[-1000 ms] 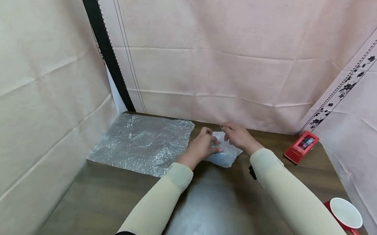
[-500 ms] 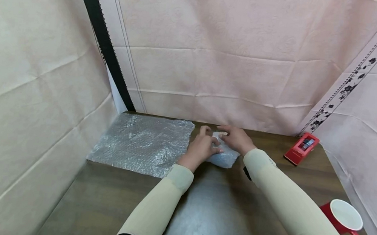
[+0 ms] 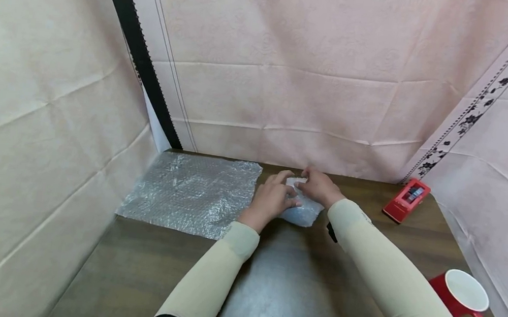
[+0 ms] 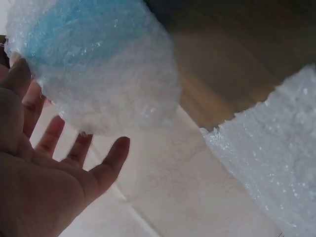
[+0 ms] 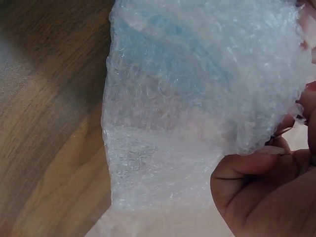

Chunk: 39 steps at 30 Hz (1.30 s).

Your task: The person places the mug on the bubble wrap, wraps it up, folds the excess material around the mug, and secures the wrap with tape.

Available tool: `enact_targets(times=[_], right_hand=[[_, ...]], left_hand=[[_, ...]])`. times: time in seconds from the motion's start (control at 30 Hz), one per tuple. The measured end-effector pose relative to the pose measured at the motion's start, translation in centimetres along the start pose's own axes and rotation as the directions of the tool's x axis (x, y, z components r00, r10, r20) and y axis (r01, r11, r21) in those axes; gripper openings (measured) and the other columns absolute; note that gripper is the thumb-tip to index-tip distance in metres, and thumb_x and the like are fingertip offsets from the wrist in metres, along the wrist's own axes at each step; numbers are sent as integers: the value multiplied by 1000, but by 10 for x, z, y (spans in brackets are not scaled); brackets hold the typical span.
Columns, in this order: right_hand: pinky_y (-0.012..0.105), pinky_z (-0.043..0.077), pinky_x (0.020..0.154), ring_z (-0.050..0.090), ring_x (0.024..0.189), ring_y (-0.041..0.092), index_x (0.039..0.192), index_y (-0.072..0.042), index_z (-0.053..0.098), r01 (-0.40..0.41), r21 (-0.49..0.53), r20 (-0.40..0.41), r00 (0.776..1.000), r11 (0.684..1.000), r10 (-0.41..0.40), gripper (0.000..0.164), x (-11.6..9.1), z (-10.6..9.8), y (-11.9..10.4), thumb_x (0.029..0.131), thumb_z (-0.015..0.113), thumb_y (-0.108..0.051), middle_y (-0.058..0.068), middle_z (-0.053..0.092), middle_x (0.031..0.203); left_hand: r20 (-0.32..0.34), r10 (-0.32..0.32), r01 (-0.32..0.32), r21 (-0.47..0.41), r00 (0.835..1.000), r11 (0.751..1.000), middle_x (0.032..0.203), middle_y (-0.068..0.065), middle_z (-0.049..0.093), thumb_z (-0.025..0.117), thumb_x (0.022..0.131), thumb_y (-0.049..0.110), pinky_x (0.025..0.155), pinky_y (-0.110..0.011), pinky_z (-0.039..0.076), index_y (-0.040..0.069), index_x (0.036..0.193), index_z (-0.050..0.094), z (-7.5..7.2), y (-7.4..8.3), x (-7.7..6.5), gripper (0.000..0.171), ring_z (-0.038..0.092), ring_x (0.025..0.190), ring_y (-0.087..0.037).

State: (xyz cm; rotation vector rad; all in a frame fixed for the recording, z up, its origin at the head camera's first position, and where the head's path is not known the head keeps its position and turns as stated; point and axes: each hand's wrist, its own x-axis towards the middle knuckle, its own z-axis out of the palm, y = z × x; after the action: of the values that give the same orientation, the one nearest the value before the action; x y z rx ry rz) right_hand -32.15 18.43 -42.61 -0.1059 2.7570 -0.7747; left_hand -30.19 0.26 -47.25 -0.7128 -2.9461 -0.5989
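A small bundle of bubble wrap lies between my two hands near the back of the table, with something light blue showing through its layers in both wrist views. My left hand holds its left side, thumb at the near part and fingers spread along the far edge. In the left wrist view, the outer fingers stand apart from the wrap. My right hand pinches the far right edge of the wrap between thumb and fingers. What is wrapped inside is mostly hidden.
A flat sheet of bubble wrap covers the back left of the table. At the right stand a red tape dispenser and, closer to me, a red mug with a white inside. Cloth hangs around the table.
My right hand has shifted slightly left and its fingers have changed their hold along the wrap's far edge. The left hand's fingers have reached farther over the bundle's far side.
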Motion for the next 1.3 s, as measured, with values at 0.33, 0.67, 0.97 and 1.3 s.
enact_targets(times=[0.33, 0.67, 0.97, 1.3], right_hand=[[62, 53, 117, 63, 143, 43, 154, -4, 52, 0, 17, 30, 1000, 1000, -1, 51, -2, 0, 2, 117, 60, -38, 26, 59, 165], [37, 56, 81, 74, 106, 31, 179, -15, 15, -10, 284, 114, 993, 959, -23, 76, -25, -28, 3, 115, 56, -9, 33, 60, 152], [45, 63, 95, 79, 114, 35, 160, 0, 35, -21, 239, 141, 990, 971, -13, 61, -39, -34, 9, 110, 70, -4, 34, 55, 149], [40, 62, 89, 68, 96, 29, 133, 3, 47, 18, 236, 66, 997, 972, -34, 39, -35, -16, 43, 109, 76, -6, 15, 59, 107]], left_hand=[[83, 0, 7, -94, 997, 996, 165, 6, 67, 84, 103, 48, 115, -53, 61, 24, 115, 89, -6, -5, 8, 27, 65, 152, -25], [115, -53, 64, -94, 992, 994, 126, 2, 85, 85, 102, 49, 104, -46, 64, 22, 121, 84, -8, -1, 10, 33, 77, 119, -24], [166, -97, 114, -100, 981, 988, 129, 1, 84, 84, 103, 48, 106, -44, 63, 21, 124, 84, -10, 2, 12, 34, 76, 118, -22], [154, -94, 118, -151, 984, 982, 133, 0, 84, 84, 103, 47, 110, -44, 62, 19, 127, 83, -10, 2, 14, 36, 77, 125, -24]])
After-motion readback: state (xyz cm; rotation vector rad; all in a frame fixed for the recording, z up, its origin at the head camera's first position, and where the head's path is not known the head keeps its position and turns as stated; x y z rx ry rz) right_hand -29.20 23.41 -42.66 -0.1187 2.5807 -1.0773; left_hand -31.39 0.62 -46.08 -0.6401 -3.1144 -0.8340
